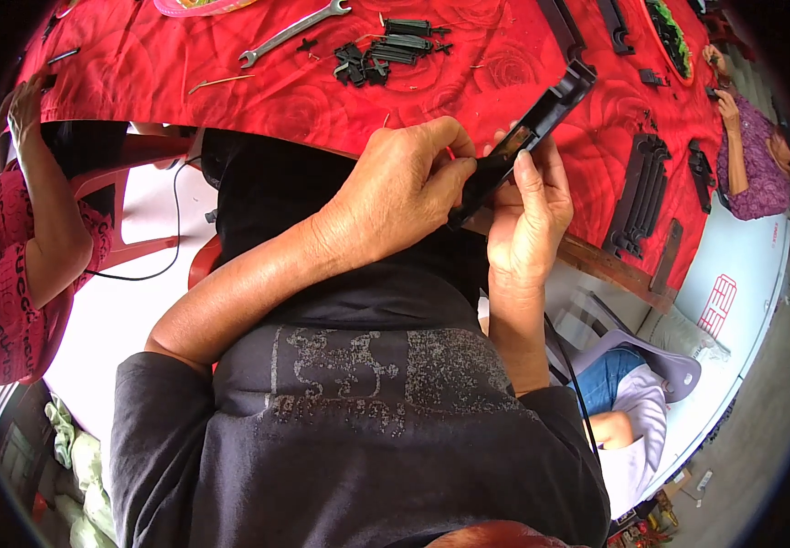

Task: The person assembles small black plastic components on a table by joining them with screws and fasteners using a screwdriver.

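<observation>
Black channel (548,114) slants over the near edge of the tabletop (267,105), between both hands. Far left, a co-worker's pink shirt (11,301) bears black lettering. Next come a spanner (292,35), a dark shirt (367,457) with a worn print, and small black pieces (402,47). The left hand (399,183) has fingertips closed together against the channel; whether they pinch something small, I cannot tell. The right hand (534,210) grips the channel. Rightward lie black strips (641,196), then a white panel (749,269) with red markings.
</observation>
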A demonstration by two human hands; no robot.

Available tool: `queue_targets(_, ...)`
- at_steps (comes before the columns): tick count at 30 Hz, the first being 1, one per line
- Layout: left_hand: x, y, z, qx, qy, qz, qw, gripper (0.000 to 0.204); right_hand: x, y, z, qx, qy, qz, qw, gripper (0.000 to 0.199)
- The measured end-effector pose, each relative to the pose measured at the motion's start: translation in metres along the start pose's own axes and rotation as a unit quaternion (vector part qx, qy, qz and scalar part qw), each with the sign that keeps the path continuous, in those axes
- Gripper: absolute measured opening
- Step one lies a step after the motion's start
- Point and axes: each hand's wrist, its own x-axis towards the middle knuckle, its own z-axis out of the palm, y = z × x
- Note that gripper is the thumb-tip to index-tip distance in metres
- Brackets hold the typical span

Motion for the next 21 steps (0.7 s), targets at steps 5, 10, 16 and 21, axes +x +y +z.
queue_targets(5,-0.0034,-0.0009,0.0036,0.013,0.010,0.030,0.999,0.010,0.0017,0.0001,-0.0046,-0.021,0.000,-0.022,1.000,0.040)
queue_targets(10,-0.0052,-0.0059,0.0043,0.007,0.010,0.032,0.999,0.010,0.0026,-0.0007,-0.0061,-0.010,-0.016,-0.013,1.000,0.041)
queue_targets(16,-0.0068,-0.0023,0.0010,-0.043,-0.009,-0.053,0.998,0.011,-0.0008,-0.0045,-0.0011,0.027,-0.046,-0.020,0.998,0.045)
queue_targets(21,-0.0103,0.0000,0.0014,-0.073,-0.018,-0.069,0.995,0.010,-0.0028,-0.0047,-0.0018,0.052,-0.066,-0.023,0.996,0.045)
